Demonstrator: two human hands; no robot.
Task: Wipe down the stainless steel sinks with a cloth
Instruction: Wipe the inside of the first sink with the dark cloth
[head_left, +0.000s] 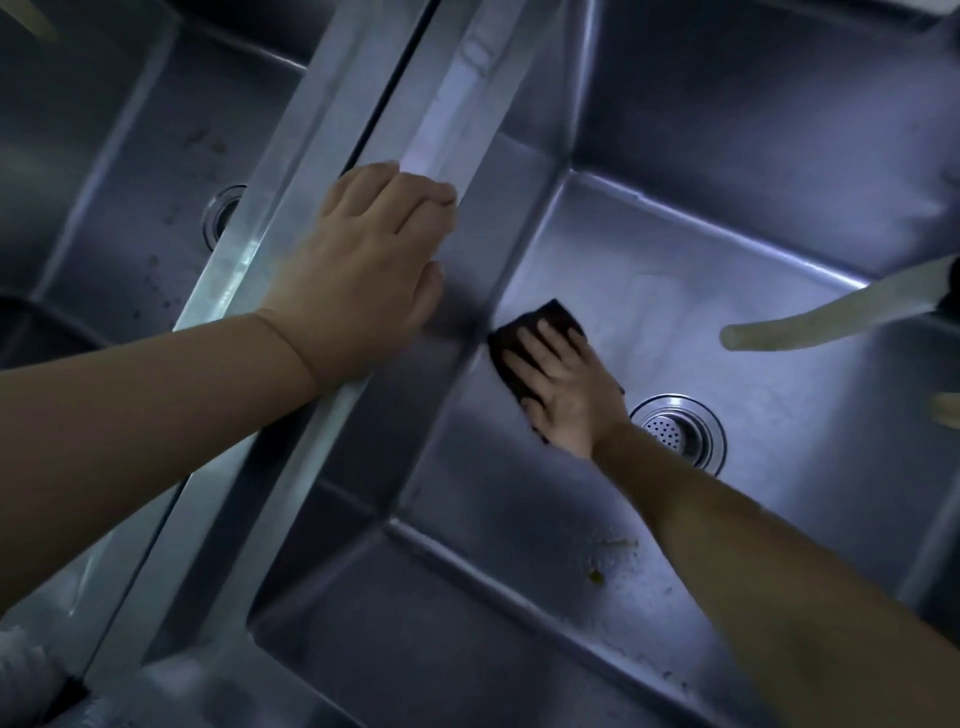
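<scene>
Sinks, two, are sitting side by side: right hand (563, 395) is pressing one dark cloth (540, 325) under flat, spread fingers (545, 340) on the right sink (727, 291) floor; left hand (363, 265), fingers together, is resting on the divider (441, 130) between it and the left sink (130, 156).

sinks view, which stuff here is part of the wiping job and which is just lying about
Part of the job:
- dark cloth, pressed flat under right hand
- right sink
- left sink
- left hand, resting on the divider

Just there:
- hose end
- drain strainer
- food scraps
</scene>
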